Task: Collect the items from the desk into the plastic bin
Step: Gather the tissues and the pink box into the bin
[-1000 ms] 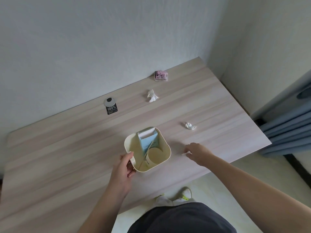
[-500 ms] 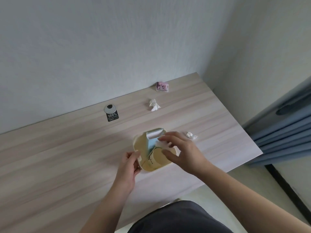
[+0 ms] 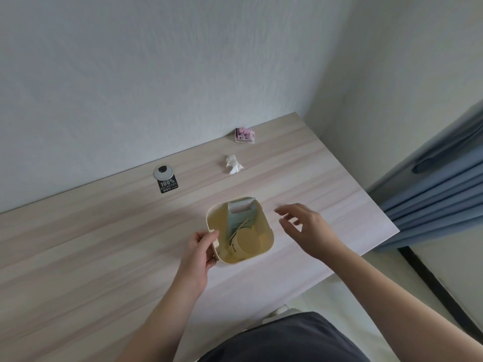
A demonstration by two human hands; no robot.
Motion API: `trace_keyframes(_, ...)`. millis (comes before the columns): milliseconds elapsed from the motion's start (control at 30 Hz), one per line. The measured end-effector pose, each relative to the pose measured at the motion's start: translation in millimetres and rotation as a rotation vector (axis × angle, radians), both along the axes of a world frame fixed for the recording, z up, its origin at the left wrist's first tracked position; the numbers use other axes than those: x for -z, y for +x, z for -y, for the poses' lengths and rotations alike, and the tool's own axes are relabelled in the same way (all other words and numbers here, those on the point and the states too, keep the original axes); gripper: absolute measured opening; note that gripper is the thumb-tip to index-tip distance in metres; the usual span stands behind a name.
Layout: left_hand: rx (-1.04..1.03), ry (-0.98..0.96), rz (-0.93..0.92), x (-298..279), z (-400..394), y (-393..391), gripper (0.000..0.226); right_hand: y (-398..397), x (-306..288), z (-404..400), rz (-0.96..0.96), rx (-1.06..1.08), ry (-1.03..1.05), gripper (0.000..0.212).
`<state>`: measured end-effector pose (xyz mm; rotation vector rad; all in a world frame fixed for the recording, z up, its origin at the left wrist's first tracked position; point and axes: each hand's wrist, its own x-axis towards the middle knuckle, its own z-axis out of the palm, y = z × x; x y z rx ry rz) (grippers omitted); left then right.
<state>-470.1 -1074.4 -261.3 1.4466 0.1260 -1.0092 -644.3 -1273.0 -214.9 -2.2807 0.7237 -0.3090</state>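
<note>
The left hand (image 3: 200, 246) pinches the plastic bin (image 3: 269, 228) rim near the counter's front edge; the right hand (image 3: 304, 227), grip spread and empty, should reach the crumpled tissue (image 3: 232, 165) toward the back edge.

From my feed, the desk (image 3: 104, 244) is pale wood-grain laminate, smooth with a soft sheen. Centre frame, the bin (image 3: 266, 226) looks like cream plastic, smooth and matt. Above it lies crumpled white tissue paper (image 3: 233, 165). The grommet (image 3: 163, 171) at upper left appears glossy grey plastic or metal; I cannot tell which. Right edge: blue cloth curtain (image 3: 439, 194), matt
</note>
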Motion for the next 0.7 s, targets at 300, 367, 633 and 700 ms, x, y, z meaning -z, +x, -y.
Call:
trace_keyframes(300, -0.007, 0.022, 0.025, -0.5, 23.3, -1.2, 0.032, -0.8, 49.6, 65.1, -0.272, 0.133, 0.015, 0.039)
trace_keyframes(367, -0.022, 0.04, 0.023, -2.7, 31.4, -4.9, 0.034, 5.6, 62.2, 79.1, -0.396, 0.102, 0.001, 0.045)
trace_keyframes(633, -0.126, 0.094, -0.017, -4.8, 69.1, -29.9, 0.035, 24.8, 112.8, 115.8, -0.675, -0.155, -0.103, 0.044)
trace_keyframes(700, -0.144, 0.112, -0.011, -4.2, 78.4, -33.5, 0.027, 24.2, 123.3, 120.7, -0.699, -0.188, -0.13, 0.04)
